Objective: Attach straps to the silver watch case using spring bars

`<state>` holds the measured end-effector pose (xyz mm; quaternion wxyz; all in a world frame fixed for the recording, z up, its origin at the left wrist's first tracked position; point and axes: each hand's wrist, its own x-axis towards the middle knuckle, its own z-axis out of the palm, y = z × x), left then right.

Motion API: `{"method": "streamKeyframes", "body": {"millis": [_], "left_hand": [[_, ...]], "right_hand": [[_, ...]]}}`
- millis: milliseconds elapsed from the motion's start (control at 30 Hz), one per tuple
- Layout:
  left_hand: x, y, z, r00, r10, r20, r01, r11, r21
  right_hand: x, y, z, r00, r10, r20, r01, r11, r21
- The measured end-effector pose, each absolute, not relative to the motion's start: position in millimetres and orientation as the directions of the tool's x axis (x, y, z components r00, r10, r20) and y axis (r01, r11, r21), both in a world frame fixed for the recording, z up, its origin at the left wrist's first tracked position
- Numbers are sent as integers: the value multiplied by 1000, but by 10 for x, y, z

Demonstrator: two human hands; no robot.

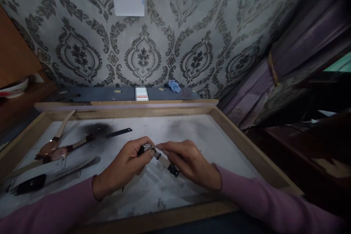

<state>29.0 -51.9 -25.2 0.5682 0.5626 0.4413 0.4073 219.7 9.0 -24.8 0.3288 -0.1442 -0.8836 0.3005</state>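
Between thumb and fingers, my left hand [127, 161] grips a wristwatch [148, 147] by its round silvery case. Its strap [163, 161] slants down to the right, ending in a dark buckle below my right hand. My right hand [189, 159] pinches a thin metal tool [158, 148], whose tip meets the edge of the watch case. The tool's exact kind is too small to make out. Both hands are above the white floor of a shallow wooden tray [203, 190], in its middle.
At the tray's left lie several watches, among them a rose-gold one [49, 147] and a black one with a pale strap [30, 184]. A dark flat strip [119, 132] lies behind my left hand. Beyond the tray's back edge are a white box [142, 94] and a crumpled blue cloth [174, 86].
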Motion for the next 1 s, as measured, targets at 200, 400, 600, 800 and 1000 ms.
{"method": "streamKeyframes", "body": {"millis": [200,400,600,800,1000], "left_hand": [[278,-514,-300,284,957,-66,-17,73,997],[285,-513,-275,273,960,-61,-7,65,998],[277,-514,-233,263,963,-62,15,60,998],[264,-510,-266,258,965,-54,16,51,999],[262,-509,-274,262,963,-59,-12,65,998]], "right_hand": [[2207,100,-312,-742,432,513,82,818,-570],[2216,88,-300,-742,447,500,97,809,-580],[2205,77,-244,-745,479,463,99,767,-634],[2215,77,-243,-743,502,443,141,764,-630],[2206,105,-273,-724,572,386,205,712,-671]]}}
